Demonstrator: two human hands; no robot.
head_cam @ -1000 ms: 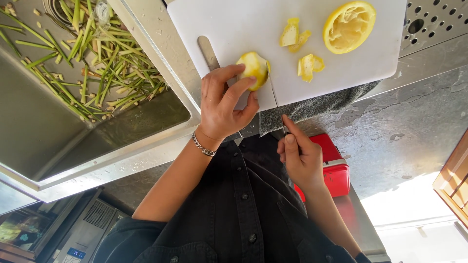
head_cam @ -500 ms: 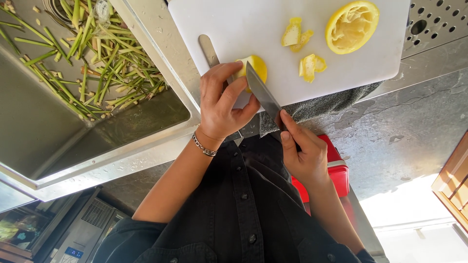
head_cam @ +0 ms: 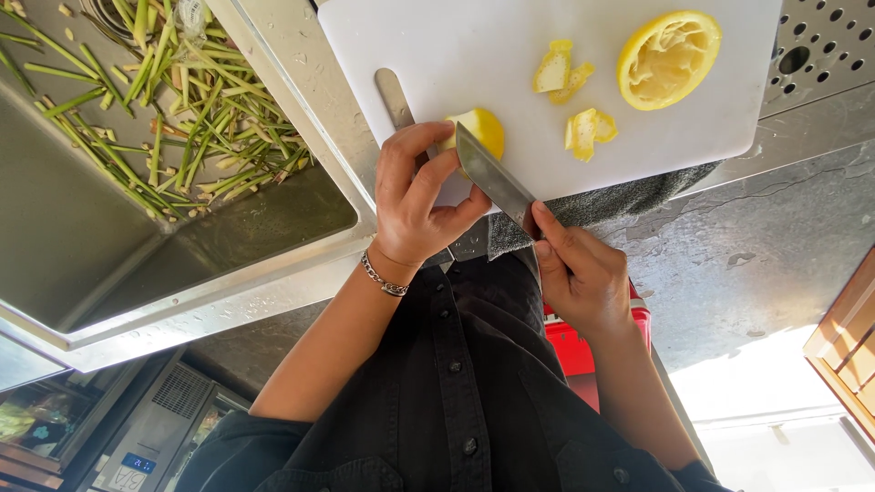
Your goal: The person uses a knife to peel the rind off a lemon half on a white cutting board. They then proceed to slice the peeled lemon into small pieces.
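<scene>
The left hand (head_cam: 421, 196) covers most of the lemon piece (head_cam: 480, 129) on the white cutting board (head_cam: 456, 46), so only its yellow top shows, and the knife (head_cam: 495, 178) handle is lost inside the right hand (head_cam: 583, 278). The board's top edge, the steel sink (head_cam: 182, 246) and its green stalk trimmings (head_cam: 173, 100) run off the frame. A red container (head_cam: 570, 346) is mostly hidden behind the right forearm and black shirt, and the flat metal tool (head_cam: 394, 96) disappears under the left fingers.

A grey mottled stone counter (head_cam: 775, 246) carries a white cutting board (head_cam: 474, 46) resting on a dark grey towel (head_cam: 629, 196), beside a steel sink (head_cam: 118, 237) holding green stalk trimmings (head_cam: 182, 109).
</scene>
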